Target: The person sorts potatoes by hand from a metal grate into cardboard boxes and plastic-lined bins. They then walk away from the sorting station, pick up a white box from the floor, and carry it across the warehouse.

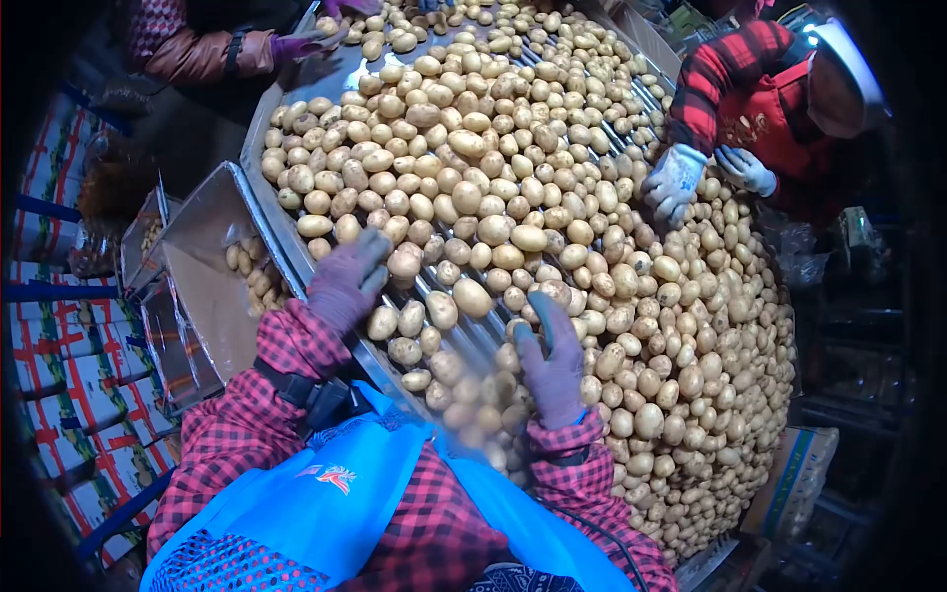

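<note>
A wide heap of pale potatoes [464, 197] covers a metal sorting table [261, 128] with a slatted bed. My left hand [345, 281], in a purple glove with grey-blue fingertips, is at the table's left edge. Its fingers stretch toward the potatoes beside it, and I see nothing held in it. My right hand [554, 370], gloved alike, is over the near part of the heap with thumb and fingers apart and no potato in its grasp. Between my hands some bare slats [480, 335] show, with a larger potato [472, 297] at their top. Potatoes below them look blurred.
An open carton [212, 286] holding some potatoes stands against the table's left side. Stacked printed boxes [69, 345] fill the far left. Across at right, a co-worker's white-gloved hand [676, 183] touches the heap. Another person's sleeve [212, 54] reaches in at top left.
</note>
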A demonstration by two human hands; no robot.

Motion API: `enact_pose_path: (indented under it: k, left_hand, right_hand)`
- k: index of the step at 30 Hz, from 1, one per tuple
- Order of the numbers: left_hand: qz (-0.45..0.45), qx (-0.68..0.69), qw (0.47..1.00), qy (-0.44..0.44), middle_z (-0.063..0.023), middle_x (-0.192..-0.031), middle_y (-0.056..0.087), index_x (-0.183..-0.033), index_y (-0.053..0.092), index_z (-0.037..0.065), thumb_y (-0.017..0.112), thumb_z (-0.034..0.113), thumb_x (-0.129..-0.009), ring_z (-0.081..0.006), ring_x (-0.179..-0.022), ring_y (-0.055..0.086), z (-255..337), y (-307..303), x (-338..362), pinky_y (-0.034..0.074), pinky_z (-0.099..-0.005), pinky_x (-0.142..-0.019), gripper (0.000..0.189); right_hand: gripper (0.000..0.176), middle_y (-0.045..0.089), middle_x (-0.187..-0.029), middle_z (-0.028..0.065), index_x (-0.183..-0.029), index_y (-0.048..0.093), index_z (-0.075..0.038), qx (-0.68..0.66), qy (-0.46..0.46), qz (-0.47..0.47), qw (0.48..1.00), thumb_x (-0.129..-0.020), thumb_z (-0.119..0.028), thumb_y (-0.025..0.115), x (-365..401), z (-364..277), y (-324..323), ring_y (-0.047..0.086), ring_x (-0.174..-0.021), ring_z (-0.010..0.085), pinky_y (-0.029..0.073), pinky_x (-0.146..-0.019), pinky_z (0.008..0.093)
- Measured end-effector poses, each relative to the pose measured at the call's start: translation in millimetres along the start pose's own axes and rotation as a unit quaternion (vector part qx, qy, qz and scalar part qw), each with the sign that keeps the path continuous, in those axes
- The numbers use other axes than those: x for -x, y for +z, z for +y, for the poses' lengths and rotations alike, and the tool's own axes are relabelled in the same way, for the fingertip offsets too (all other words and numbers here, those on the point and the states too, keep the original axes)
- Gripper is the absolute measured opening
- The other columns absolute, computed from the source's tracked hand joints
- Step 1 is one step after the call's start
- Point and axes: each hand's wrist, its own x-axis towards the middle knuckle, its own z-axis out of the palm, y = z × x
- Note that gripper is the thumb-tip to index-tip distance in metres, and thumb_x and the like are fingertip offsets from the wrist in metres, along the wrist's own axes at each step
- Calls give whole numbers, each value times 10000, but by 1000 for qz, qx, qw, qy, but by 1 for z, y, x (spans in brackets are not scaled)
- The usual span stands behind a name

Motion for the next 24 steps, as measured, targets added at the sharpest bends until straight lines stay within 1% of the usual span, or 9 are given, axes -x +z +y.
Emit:
enact_pose_path:
  k: [5, 7, 10, 11, 12, 13, 15, 23, 24]
  left_hand:
    - [5, -58, 992, 112, -99, -1092, 597, -1073, 624, 109, 671, 202, -774, -335, -1025, 555, 19, -6, -45, 441, -473, -892, 316]
    - [-108, -132, 980, 98, -96, -1105, 596, -1094, 611, 109, 667, 171, -755, -327, -1081, 534, 42, 14, -54, 410, -474, -937, 349]
    - [-185, -244, 946, 109, -111, -1046, 614, -1140, 602, 74, 554, 165, -825, -284, -988, 577, 47, 63, -49, 417, -459, -918, 332]
    - [-133, -307, 935, 120, -108, -1026, 612, -1130, 605, 73, 540, 164, -819, -269, -975, 577, 40, 81, -53, 418, -455, -902, 330]
    - [-163, -317, 927, 116, -96, -1013, 606, -1106, 613, 91, 537, 182, -817, -262, -963, 575, 35, 87, -59, 423, -435, -872, 312]
    - [-138, -333, 925, 123, -81, -1001, 599, -1062, 619, 102, 542, 179, -817, -266, -947, 575, 42, 79, -63, 424, -429, -847, 268]
    - [-203, -279, 927, 144, -64, -1027, 599, -1032, 639, 132, 557, 197, -814, -270, -965, 579, 44, 57, -73, 428, -438, -843, 242]
    - [-159, -109, 978, 79, -95, -929, 656, -1084, 659, 107, 749, 188, -696, -273, -857, 645, 44, 28, -84, 510, -412, -781, 406]
    - [-160, 83, 982, -47, -81, -964, 664, -1128, 656, 104, 766, 224, -726, -227, -900, 634, 40, 24, -77, 511, -382, -785, 434]
  right_hand:
    - [401, 600, -1252, 138, -1305, 549, 45, -246, 130, 0, 960, -951, -141, 589, 2, -8, 22, 567, -1127, 183, 473, -952, 298]
    - [365, 615, -1183, 99, -1280, 573, 47, -378, 172, 7, 910, -954, -116, 572, -5, -10, 28, 570, -1015, 145, 476, -880, 275]
    - [317, 656, -1050, 81, -1222, 611, 25, -315, 193, -6, 929, -977, -161, 535, -2, 9, 35, 604, -884, 149, 510, -778, 282]
    - [318, 664, -1054, 87, -1223, 614, 23, -75, 40, -18, 996, -984, -170, 531, 1, 38, 49, 615, -927, 155, 512, -806, 293]
    - [325, 663, -1087, 100, -1231, 609, 30, -328, 132, 1, 935, -985, -167, 530, 1, 31, 51, 621, -962, 168, 513, -837, 314]
    - [441, 656, -1091, 77, -1209, 610, 48, -392, 130, 1, 911, -963, -317, 597, 0, 24, 48, 604, -929, 123, 516, -796, 268]
    - [329, 651, -1157, 124, -1239, 597, 54, -377, 160, -27, 912, -958, -114, 565, -3, 12, 43, 617, -1044, 186, 495, -916, 311]
    - [322, 650, -1190, 126, -1242, 594, 52, -404, 157, -44, 900, -944, -69, 573, 1, 18, 53, 615, -1075, 159, 494, -923, 279]
    - [326, 647, -1195, 123, -1245, 592, 49, -375, 140, -42, 915, -945, -77, 572, 1, 17, 52, 613, -1076, 164, 493, -926, 283]
